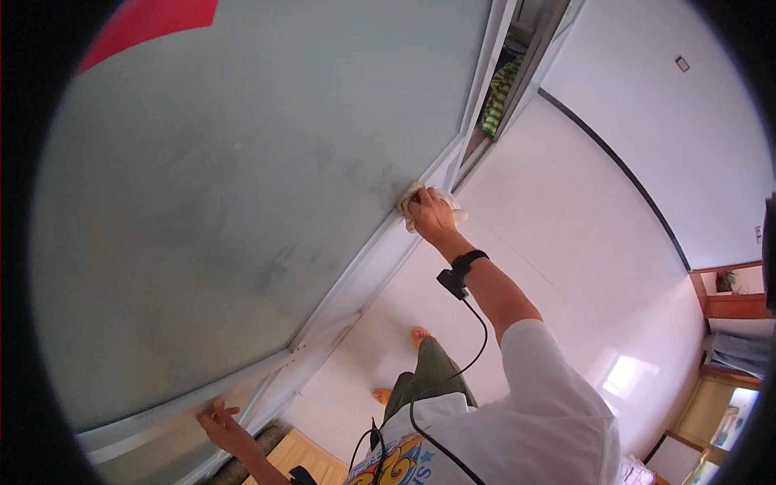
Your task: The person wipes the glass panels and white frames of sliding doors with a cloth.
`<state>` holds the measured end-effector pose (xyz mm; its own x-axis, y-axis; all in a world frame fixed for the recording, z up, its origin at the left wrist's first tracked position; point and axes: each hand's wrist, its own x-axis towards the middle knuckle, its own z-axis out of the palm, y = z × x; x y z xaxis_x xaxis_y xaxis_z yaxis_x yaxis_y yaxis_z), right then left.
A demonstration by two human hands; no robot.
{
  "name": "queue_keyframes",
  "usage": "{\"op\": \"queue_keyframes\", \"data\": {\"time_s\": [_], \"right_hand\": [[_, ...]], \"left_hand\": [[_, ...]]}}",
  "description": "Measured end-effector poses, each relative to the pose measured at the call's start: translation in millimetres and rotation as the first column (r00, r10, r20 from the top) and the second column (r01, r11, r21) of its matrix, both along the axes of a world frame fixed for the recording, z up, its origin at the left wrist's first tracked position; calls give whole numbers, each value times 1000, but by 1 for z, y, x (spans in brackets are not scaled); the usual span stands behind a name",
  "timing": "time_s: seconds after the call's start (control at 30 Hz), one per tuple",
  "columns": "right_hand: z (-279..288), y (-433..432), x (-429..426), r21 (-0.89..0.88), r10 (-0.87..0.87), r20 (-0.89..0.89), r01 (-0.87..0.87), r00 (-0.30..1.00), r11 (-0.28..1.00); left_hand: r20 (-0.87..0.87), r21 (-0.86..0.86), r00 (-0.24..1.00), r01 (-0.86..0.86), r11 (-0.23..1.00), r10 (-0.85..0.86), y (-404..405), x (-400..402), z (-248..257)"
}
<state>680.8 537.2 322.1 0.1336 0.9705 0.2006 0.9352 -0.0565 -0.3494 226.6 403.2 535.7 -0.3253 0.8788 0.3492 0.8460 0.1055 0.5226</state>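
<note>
My right hand (pixel 431 213) grips a crumpled pale cleaning cloth (pixel 411 209), which lies against the white bottom frame rail (pixel 364 260) of a frosted glass door panel (pixel 260 182). Dark smudges mark the glass near that rail. At the lower left, my left hand (pixel 221 424) is at the white side frame (pixel 182 401) of the panel, fingers bent and partly apart, with nothing seen in it. A black strap with a small device and a cable sits on my right wrist.
Pale floor (pixel 515 242) stretches to the right, crossed by a dark strip (pixel 612 157). Beyond a gap at the panel's top lies a green and yellow striped cloth (pixel 497 106). A wooden slatted surface (pixel 309 458) is at the bottom. The black cable (pixel 479 357) hangs beside my body.
</note>
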Motion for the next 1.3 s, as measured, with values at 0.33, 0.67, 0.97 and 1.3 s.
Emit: {"op": "queue_keyframes", "data": {"time_s": [0.33,0.67,0.97,1.3], "right_hand": [[-10,30,73,55,-519,-486,617,703,785],[0,62,107,-243,-637,-246,590,731,770],[2,25,38,-160,-499,-295,473,815,866],[-9,-14,-66,-5,-251,-404,273,880,962]], "left_hand": [[-18,-17,998,-65,998,65,-9,-6,12],[-82,-44,995,-54,998,50,-15,-14,13],[-40,-83,999,-33,996,30,-17,-14,25],[-36,-21,998,56,998,-57,-2,-15,18]]}}
